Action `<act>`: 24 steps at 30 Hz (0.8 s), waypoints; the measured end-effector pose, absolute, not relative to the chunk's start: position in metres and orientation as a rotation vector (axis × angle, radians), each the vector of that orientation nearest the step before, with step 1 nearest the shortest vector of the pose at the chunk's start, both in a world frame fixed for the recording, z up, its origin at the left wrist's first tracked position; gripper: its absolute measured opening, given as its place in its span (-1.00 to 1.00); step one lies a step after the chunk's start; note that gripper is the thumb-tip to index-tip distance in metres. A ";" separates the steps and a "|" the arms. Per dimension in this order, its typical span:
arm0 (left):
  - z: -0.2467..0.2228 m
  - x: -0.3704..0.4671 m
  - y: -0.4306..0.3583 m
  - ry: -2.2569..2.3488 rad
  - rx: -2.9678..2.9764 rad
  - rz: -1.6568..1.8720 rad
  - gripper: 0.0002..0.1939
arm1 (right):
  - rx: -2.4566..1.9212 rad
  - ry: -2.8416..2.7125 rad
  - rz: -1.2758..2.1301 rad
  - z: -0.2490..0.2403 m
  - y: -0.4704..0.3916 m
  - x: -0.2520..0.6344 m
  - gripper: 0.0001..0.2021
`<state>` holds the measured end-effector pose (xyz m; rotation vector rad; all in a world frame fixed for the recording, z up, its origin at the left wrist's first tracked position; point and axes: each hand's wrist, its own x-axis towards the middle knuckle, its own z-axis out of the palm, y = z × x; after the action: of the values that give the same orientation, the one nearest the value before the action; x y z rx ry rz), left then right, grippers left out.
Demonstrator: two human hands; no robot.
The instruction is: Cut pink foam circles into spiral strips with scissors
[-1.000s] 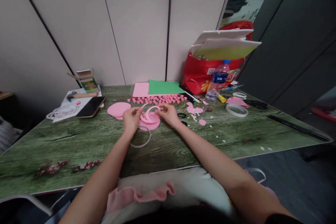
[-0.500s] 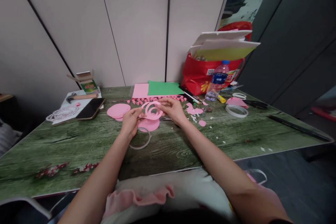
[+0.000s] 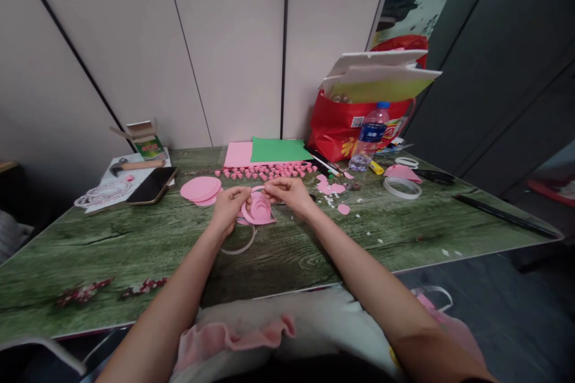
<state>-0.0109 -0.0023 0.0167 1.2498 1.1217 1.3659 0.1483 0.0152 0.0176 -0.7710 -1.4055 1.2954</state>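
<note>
A curled pink paper strip (image 3: 257, 210) hangs in loops between my two hands over the green wood-patterned table. My left hand (image 3: 230, 206) pinches its left side, and my right hand (image 3: 290, 194) pinches its upper right end. The fingertips of both hands are close together. Beneath my left hand lies a tape ring (image 3: 245, 246), partly hidden by the hand. Pink paper circles (image 3: 200, 188) lie overlapping just left of my left hand. Behind the hands runs a band of several small pink rolled pieces (image 3: 269, 171).
Green sheet (image 3: 281, 150) at the back; red bag (image 3: 332, 125) and water bottle (image 3: 371, 137) to its right. Paper scraps (image 3: 336, 189), tape roll (image 3: 402, 188) and scissors (image 3: 435, 176) lie at right. Phone (image 3: 151, 185), hammer (image 3: 139, 164) and beads (image 3: 102, 192) are at left.
The looped pink strip has dropped below my fingertips and turned. My right hand has moved slightly left and down, closer to my left hand, uncovering more of the small pink pieces.
</note>
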 end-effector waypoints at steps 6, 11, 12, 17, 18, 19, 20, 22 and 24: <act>0.018 -0.006 -0.006 1.150 1.434 1.341 -0.71 | -0.798 -1.443 1.183 0.012 0.016 0.143 -0.78; 0.020 -0.005 -0.010 1.214 1.493 1.385 -0.78 | -0.765 -1.430 1.310 0.011 0.015 0.139 -0.76; 0.020 -0.005 -0.010 1.213 1.488 1.400 -0.79 | -0.744 -1.425 1.350 0.012 0.014 0.140 -0.76; 0.020 -0.006 -0.009 1.194 1.477 1.404 -0.82 | -0.653 -1.441 1.438 0.014 0.014 0.145 -0.74; 0.020 -0.006 -0.009 1.198 1.476 1.404 -0.82 | -0.643 -1.448 1.452 0.014 0.014 0.146 -0.74; 0.020 -0.006 -0.009 1.201 1.474 1.410 -0.82 | -0.633 -1.457 1.468 0.014 0.014 0.147 -0.74; 0.020 -0.006 -0.009 1.203 1.472 1.421 -0.82 | -0.623 -1.469 1.480 0.013 0.014 0.148 -0.73; 0.020 -0.006 -0.009 1.205 1.484 1.434 -0.82 | -0.611 -1.486 1.471 0.012 0.015 0.149 -0.73; 0.021 -0.006 -0.010 1.220 1.517 1.425 -0.82 | -0.625 -1.493 1.418 0.010 0.016 0.150 -0.75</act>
<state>-0.0059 -0.0099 0.0210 1.5173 1.2197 1.4246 0.1496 0.0157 0.0099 -0.6252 -1.4933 1.4185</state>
